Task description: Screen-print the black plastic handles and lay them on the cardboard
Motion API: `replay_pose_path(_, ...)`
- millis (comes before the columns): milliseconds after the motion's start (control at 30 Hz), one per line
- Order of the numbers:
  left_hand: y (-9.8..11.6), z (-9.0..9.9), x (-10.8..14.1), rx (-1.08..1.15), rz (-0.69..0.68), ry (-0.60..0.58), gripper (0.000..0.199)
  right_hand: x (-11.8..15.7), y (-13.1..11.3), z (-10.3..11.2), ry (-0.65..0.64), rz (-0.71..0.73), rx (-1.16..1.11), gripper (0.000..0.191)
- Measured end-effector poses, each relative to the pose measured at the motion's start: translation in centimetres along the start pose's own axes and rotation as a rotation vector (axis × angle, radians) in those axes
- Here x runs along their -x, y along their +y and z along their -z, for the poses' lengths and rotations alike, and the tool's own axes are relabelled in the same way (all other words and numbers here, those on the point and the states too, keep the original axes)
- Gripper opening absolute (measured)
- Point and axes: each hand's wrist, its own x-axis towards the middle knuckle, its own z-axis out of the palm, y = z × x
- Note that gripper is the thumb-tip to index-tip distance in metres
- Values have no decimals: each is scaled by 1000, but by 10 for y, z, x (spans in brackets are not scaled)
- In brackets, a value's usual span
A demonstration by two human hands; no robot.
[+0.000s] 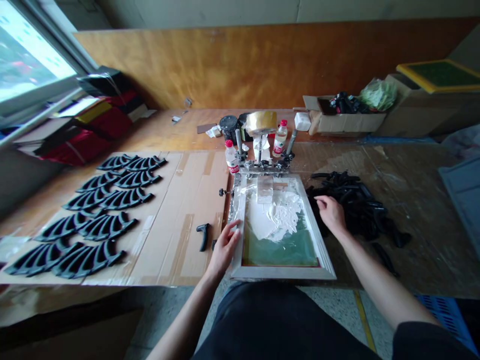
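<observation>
Before me lies a screen-printing frame [285,272] with pale metal rails, green mesh and smeared white ink [275,220]. My left hand [224,246] is at its left rail, fingers curled, seemingly gripping the edge. A black curved handle [203,236] rests on the cardboard left of that hand; another small dark piece [213,244] shows partly behind the hand. Right of the frame, my right hand [330,215] reaches to a pile of black handles [360,205]. Its thumb and forefinger are pinched together; whatever they hold blends into the dark pile.
Fanned rows of black handles [95,257] cover the left of the cardboard [168,200]. Behind the frame stand a clamp [262,169], a tape roll [261,121], red-capped bottles [280,138] and a black tub [228,127]. An open carton [347,122] sits back right.
</observation>
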Motion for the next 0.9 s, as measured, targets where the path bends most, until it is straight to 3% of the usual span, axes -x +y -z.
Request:
replay_pose_path(100, -29, -7, -7, -51, 8, 37, 64, -28, -29, 3, 105, 124, -26, 33)
replay_pose_path(200, -42, -8, -14, -93, 7, 41, 63, -50, -84, -12, 58, 372, 22, 57)
replay_pose_path(267, -45, -6, -16, -96, 5, 22, 63, -58, -113, -23, -17, 433, 81, 52)
replay_pose_path(333, -46, -5, -16, -99, 6, 19, 63, -62, -129, -31, -130, 455, 116, 32)
replay_pose_path(467, -45, -5, -15, -133, 9, 50, 59, -49, -130, -25, -309, 487, 136, 14)
replay_pose_path(667, -41, -5, -14, -158, -2, 65, 58, -7, -128, 0, -344, 640, 129, 10)
replay_pose_path(900, -42, -4, -14, -171, -17, 67, 58, 11, -137, 2, -400, 719, 185, 9)
